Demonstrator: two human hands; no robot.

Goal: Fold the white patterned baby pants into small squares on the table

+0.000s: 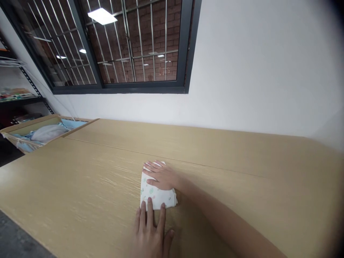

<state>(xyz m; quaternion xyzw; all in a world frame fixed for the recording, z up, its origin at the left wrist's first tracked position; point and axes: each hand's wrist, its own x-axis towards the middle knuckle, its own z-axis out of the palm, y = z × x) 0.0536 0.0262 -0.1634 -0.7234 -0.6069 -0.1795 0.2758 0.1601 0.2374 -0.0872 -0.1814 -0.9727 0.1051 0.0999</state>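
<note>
A small folded white cloth (pixel 155 195) with a faint green and pink print lies on the wooden table (pixel 242 157). My right hand (pixel 161 176) rests flat on its far half, fingers stretched out and pointing left. My left hand (pixel 151 231) lies flat on the table at the near edge, fingers extended, with the fingertips pressing on the cloth's near border. Neither hand grips the cloth; both press it down.
At the far left stands an open cardboard box (pixel 18 130) holding light blue and white fabric (pixel 48 132). Behind it is a dark shelf (pixel 16 96) with items. A barred window (pixel 120 43) is set in the white wall behind the table.
</note>
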